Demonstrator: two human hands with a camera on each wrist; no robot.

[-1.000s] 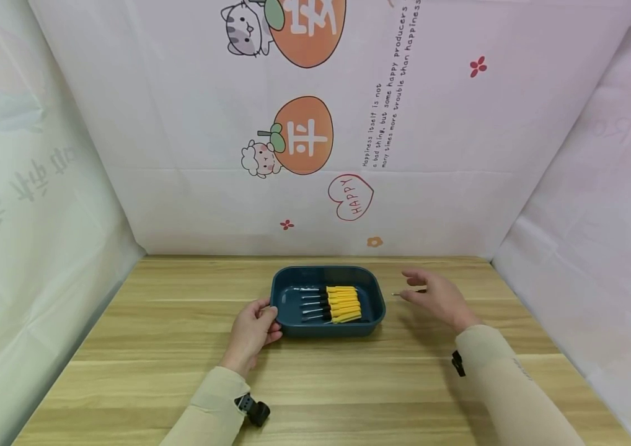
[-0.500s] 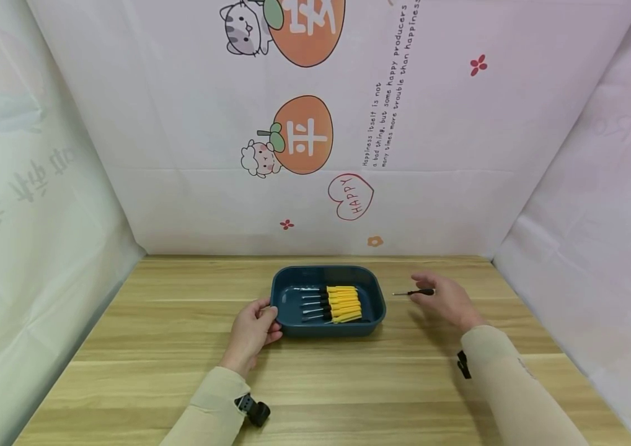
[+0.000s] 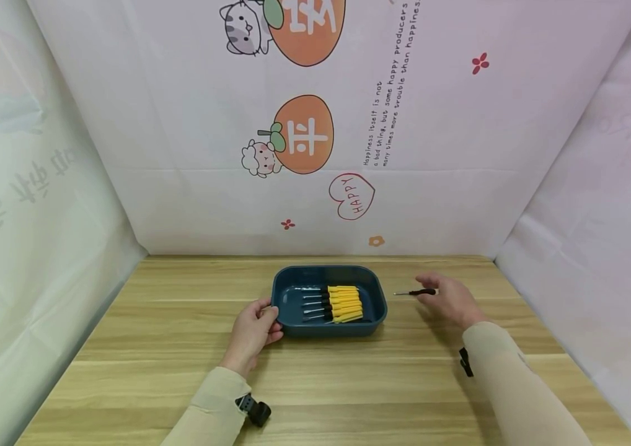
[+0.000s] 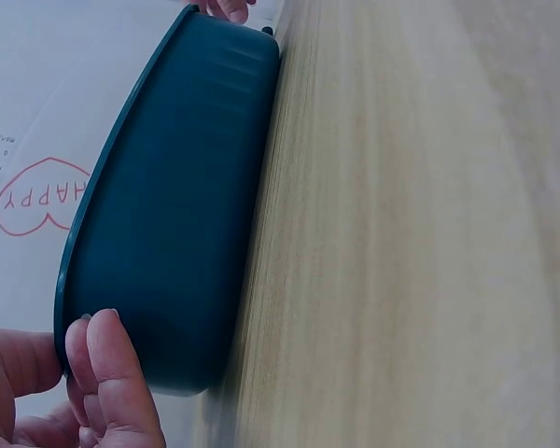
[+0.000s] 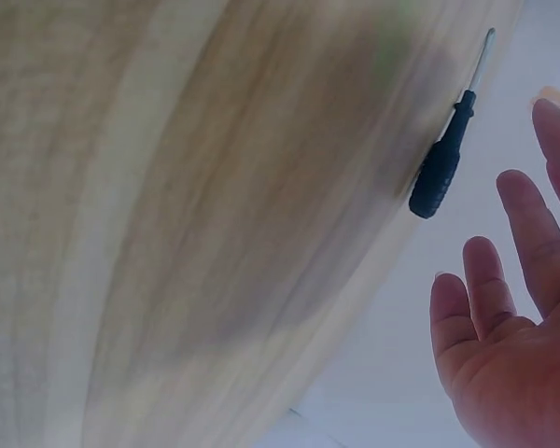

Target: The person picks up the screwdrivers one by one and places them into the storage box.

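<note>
At the left end of a dark blue rectangular plastic box point(image 3: 326, 331), my left hand point(image 3: 251, 328) pinches the rim, thumb at the top edge and fingers along the outer wall, as the left wrist view shows. Inside the box lie several screwdrivers point(image 3: 344, 303) with yellow and black handles, side by side, tips to the left. One black-handled screwdriver point(image 3: 420, 292) rests on the table to the right of the box, its tip towards the box. Beside its handle is my right hand point(image 3: 449, 300); in the right wrist view its fingers point(image 5: 537, 247) are spread and apart from the screwdriver.
The wood-grain table point(image 3: 326, 390) ends at a white printed backdrop point(image 3: 209, 210) behind the box. White sheets also hang along the left point(image 3: 48, 248) and right point(image 3: 578, 248) sides. A black wrist device point(image 3: 254, 411) sits at my left cuff.
My right hand has drawn back slightly to the right, uncovering the black screwdriver handle. The left hand and the box have stayed in place.
</note>
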